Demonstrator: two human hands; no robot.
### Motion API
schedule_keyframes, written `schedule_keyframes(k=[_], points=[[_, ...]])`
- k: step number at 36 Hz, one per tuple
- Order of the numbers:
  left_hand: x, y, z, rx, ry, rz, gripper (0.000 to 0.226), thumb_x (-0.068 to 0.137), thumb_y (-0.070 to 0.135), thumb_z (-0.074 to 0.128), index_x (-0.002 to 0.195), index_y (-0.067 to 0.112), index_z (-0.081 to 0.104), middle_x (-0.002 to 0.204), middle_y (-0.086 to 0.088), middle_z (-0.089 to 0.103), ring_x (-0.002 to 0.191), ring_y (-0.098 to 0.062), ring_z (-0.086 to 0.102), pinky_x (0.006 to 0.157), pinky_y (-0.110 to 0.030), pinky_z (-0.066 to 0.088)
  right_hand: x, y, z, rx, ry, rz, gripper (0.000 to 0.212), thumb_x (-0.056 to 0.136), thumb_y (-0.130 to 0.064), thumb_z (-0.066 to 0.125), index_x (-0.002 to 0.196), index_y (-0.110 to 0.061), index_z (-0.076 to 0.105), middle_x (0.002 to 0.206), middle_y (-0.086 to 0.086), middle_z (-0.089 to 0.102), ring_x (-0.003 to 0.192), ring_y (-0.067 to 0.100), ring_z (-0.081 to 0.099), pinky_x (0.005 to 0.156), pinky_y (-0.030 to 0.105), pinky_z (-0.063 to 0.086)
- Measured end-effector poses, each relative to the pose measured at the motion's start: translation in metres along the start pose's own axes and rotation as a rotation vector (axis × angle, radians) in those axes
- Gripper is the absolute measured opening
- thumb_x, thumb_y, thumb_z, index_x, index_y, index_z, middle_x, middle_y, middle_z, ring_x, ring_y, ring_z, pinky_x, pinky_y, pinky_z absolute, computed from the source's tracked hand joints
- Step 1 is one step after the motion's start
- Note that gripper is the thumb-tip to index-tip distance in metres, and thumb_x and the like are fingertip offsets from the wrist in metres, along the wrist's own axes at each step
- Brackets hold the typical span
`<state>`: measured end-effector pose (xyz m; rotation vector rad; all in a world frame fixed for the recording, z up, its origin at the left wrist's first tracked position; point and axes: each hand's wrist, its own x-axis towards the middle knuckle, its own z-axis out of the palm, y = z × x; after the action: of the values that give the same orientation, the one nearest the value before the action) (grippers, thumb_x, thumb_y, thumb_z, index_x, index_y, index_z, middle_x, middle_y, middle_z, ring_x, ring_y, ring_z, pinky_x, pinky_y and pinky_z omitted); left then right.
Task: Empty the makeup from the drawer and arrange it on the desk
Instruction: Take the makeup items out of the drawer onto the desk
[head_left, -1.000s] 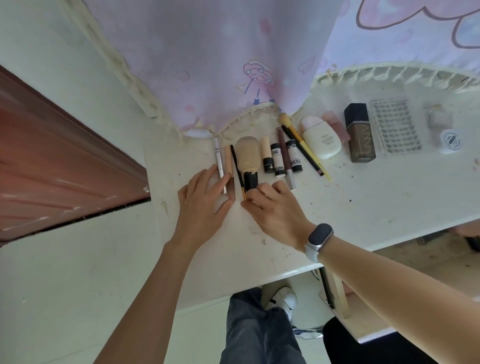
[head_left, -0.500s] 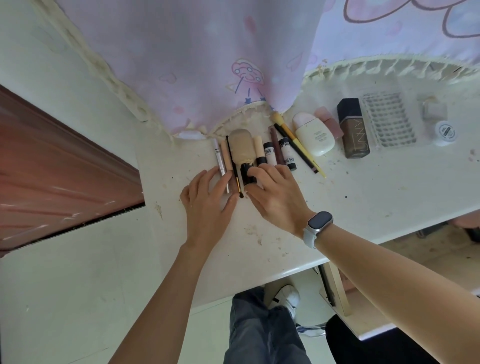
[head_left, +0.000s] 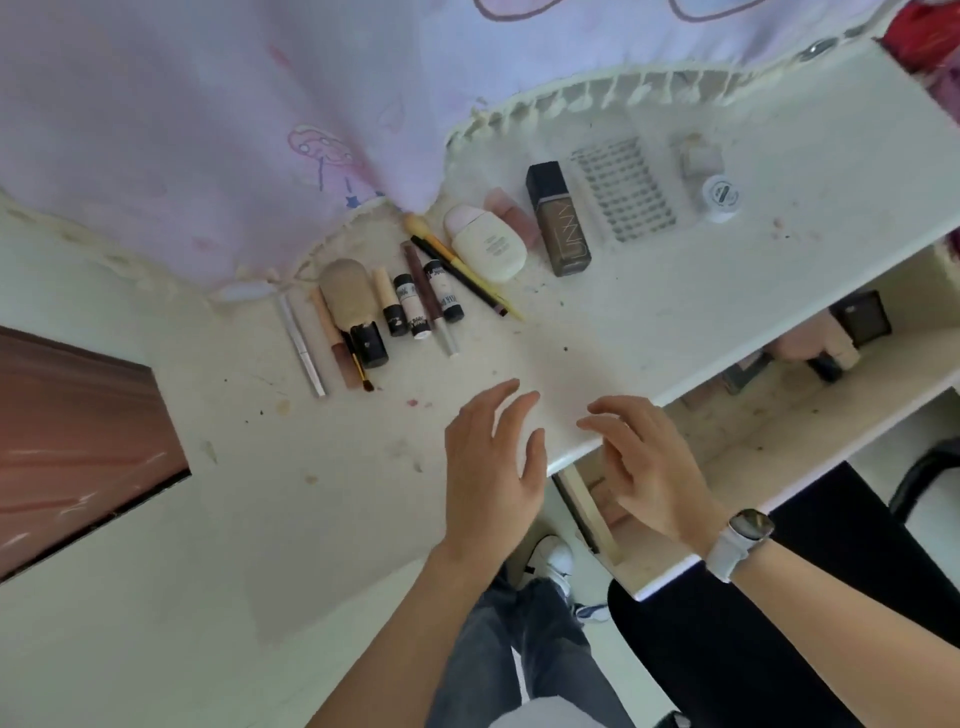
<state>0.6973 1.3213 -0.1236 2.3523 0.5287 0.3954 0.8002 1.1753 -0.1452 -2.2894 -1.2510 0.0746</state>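
**Both hands empty above the desk edge, makeup in a row**

We see the left hand (head_left: 493, 457) over the front of the desk (head_left: 649, 322), fingers spread and relaxed, holding nothing. The right hand (head_left: 644, 467), a watch (head_left: 740, 540) on its wrist, sits just beside it at the desk edge above the open drawer (head_left: 779, 436), fingers loosely bent, also holding nothing.

We note the makeup lying in a row toward the back of the desk, well apart from both hands: a white pencil (head_left: 301, 348), a large brush (head_left: 353, 306), two small tubes (head_left: 410, 306), a yellow-handled brush (head_left: 457, 260), a white bottle (head_left: 485, 244), a brown foundation bottle (head_left: 558, 218), a lash tray (head_left: 623, 187) and a small round jar (head_left: 721, 197).

Some dark items remain in the drawer; we cannot tell what they are. A pink curtain (head_left: 208, 130) hangs over the back of the desk.
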Motion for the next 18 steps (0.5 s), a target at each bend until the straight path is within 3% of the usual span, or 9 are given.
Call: schedule_keyframes(k=[4, 7, 14, 18], points=[[-0.014, 0.041, 0.042, -0.073, -0.120, 0.173, 0.025, 0.082, 0.004, 0.063, 0.107, 0.003, 0.066, 0.112, -0.011, 0.063, 0.097, -0.026, 0.062, 0.080, -0.036, 0.053, -0.050, 0.038, -0.023, -0.045, -0.004, 0.170, 0.022, 0.081, 0.001, 0.054, 0.098, -0.001, 0.068, 0.101, 0.014, 0.064, 0.094, 0.024, 0.056, 0.080, 0.037, 0.048], [-0.022, 0.066, 0.075, -0.105, -0.257, 0.244, 0.026, 0.080, 0.000, 0.065, 0.106, 0.002, 0.066, 0.108, -0.012, 0.064, 0.096, -0.026, 0.063, 0.081, -0.036, 0.054, -0.081, 0.066, -0.037, -0.088, -0.019, 0.327, 0.029, 0.072, 0.014, 0.064, 0.099, 0.002, 0.067, 0.099, 0.017, 0.064, 0.090, 0.033, 0.061, 0.074, 0.045, 0.053], [-0.002, 0.096, 0.159, 0.025, -0.567, 0.139, 0.039, 0.094, 0.014, 0.046, 0.133, 0.009, 0.046, 0.134, -0.008, 0.046, 0.123, -0.021, 0.044, 0.101, -0.036, 0.040, -0.115, 0.131, -0.063, -0.188, 0.044, 0.589, 0.028, 0.081, 0.007, 0.057, 0.106, 0.002, 0.065, 0.104, 0.017, 0.065, 0.091, 0.036, 0.062, 0.081, 0.046, 0.047], [0.024, 0.103, 0.207, 0.157, -0.641, 0.202, 0.045, 0.094, 0.016, 0.042, 0.139, 0.014, 0.037, 0.145, -0.008, 0.033, 0.131, -0.024, 0.034, 0.105, -0.041, 0.036, -0.105, 0.181, -0.074, -0.252, 0.051, 0.649, 0.031, 0.086, -0.001, 0.050, 0.115, -0.001, 0.061, 0.112, 0.017, 0.061, 0.098, 0.037, 0.058, 0.089, 0.044, 0.041]])
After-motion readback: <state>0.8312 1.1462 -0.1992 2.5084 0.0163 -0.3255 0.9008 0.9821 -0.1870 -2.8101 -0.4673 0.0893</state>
